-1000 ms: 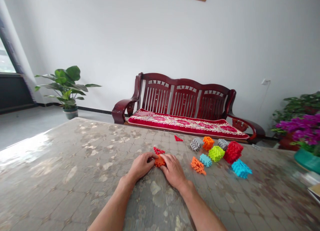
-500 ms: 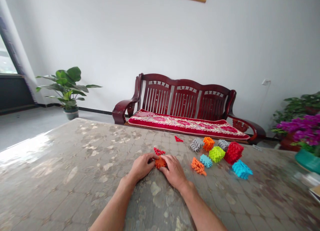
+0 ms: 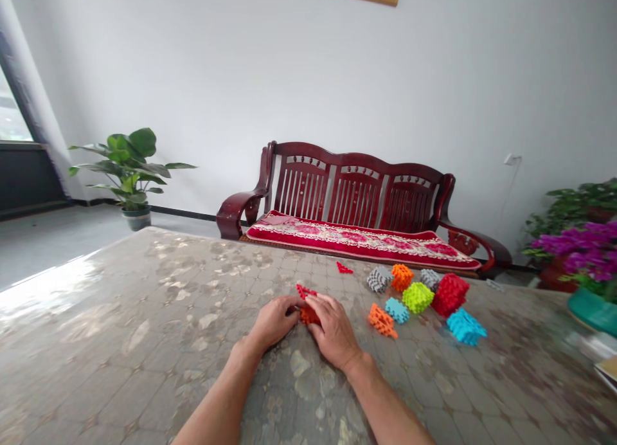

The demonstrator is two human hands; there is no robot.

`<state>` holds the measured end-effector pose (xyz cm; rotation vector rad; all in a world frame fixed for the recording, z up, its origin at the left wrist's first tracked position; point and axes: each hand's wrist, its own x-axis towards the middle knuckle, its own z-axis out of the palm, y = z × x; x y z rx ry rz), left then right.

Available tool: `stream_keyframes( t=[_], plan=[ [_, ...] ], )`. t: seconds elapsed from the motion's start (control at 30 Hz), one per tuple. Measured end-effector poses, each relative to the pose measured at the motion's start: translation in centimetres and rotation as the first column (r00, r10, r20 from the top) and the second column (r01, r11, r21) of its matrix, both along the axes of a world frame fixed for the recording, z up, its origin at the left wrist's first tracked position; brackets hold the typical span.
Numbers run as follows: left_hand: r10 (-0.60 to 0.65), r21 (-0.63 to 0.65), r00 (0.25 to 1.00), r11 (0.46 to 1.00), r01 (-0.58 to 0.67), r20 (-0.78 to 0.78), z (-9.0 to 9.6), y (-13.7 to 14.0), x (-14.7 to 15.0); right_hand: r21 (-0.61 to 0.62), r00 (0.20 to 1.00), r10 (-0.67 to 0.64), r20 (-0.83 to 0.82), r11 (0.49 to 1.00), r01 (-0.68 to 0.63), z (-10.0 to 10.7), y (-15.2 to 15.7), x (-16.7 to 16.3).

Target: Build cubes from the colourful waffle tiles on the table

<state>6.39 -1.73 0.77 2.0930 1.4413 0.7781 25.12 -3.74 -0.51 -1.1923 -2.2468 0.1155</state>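
An orange toothed plastic building piece (image 3: 309, 315) lies on the table between my two hands, partly covered by my fingers. My left hand (image 3: 277, 319) grips its left side with thumb and fingers. From the right, my right hand (image 3: 333, 329) closes on the same piece, its fingers laid over the top. Just beyond the fingertips is a red toothed piece (image 3: 305, 291); I cannot tell whether it is joined to the orange one. Farther back lies a small red triangular piece (image 3: 344, 268), apart from both hands.
Right of my hands sit stacks of toothed pieces: orange (image 3: 382, 321), light blue (image 3: 397, 310), lime green (image 3: 418, 297), red (image 3: 451, 294), blue (image 3: 466, 327) and grey (image 3: 379, 279). A wooden bench (image 3: 359, 194) stands behind the patterned table (image 3: 144, 342). Purple flowers (image 3: 583, 249) are at right.
My right hand's fingers have shifted left over the top of the orange piece, covering more of it. My left hand has stayed nearly still.
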Motion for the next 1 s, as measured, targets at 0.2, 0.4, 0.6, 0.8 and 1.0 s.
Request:
stream_keyframes(
  t=[0.2,0.4,0.6,0.8,1.0],
  plan=[
    [0.004,-0.006,0.998,1.0,-0.003,0.066,-0.4,0.3,-0.1,-0.035,0.999,-0.024,0.04,0.999,0.025,0.6,-0.4,-0.3],
    [0.274,-0.036,0.961,0.962,-0.272,0.043,-0.2,0.7,-1.0,0.05,0.973,-0.068,0.222,0.997,0.058,1.3,-0.9,-0.7],
    [0.49,-0.072,0.871,0.868,-0.491,-0.028,0.4,0.7,-2.4,0.076,0.959,-0.08,0.273,0.995,0.061,1.6,-1.2,-1.0],
    [0.446,-0.043,0.883,0.889,-0.456,-0.145,0.5,0.4,-2.0,0.084,0.931,-0.057,0.361,0.996,0.028,1.9,-1.2,-1.1],
    [0.437,-0.038,0.885,0.893,-0.448,-0.162,0.4,0.5,-2.0,0.096,0.92,-0.078,0.384,0.994,0.044,1.8,-1.3,-1.4]
  ],
)
